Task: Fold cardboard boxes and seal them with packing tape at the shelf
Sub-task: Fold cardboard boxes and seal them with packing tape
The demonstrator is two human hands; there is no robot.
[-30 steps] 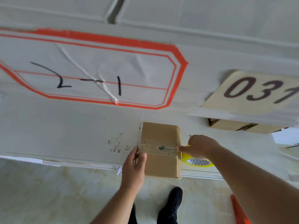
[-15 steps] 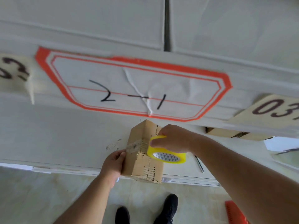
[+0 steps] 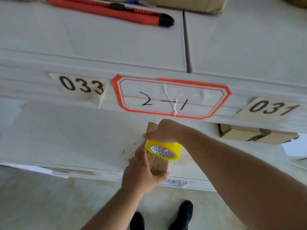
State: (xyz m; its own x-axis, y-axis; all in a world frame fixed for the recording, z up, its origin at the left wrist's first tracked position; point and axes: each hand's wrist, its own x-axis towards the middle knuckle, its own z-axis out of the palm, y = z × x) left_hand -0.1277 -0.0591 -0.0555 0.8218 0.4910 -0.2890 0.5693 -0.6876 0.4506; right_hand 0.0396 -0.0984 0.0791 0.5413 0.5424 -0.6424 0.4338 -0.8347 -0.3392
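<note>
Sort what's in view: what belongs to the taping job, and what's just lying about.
In use: box, held by the left hand; tape roll, gripped by the right hand.

Lying about: red knife on the upper shelf; other boxes at right.

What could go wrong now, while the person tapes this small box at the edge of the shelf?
The small box sits at the shelf edge, steadied only by the left hand; a hard pull could tip it off. The right hand holds the tape roll close above the box, so the tape may wrinkle or go on crooked.
</note>
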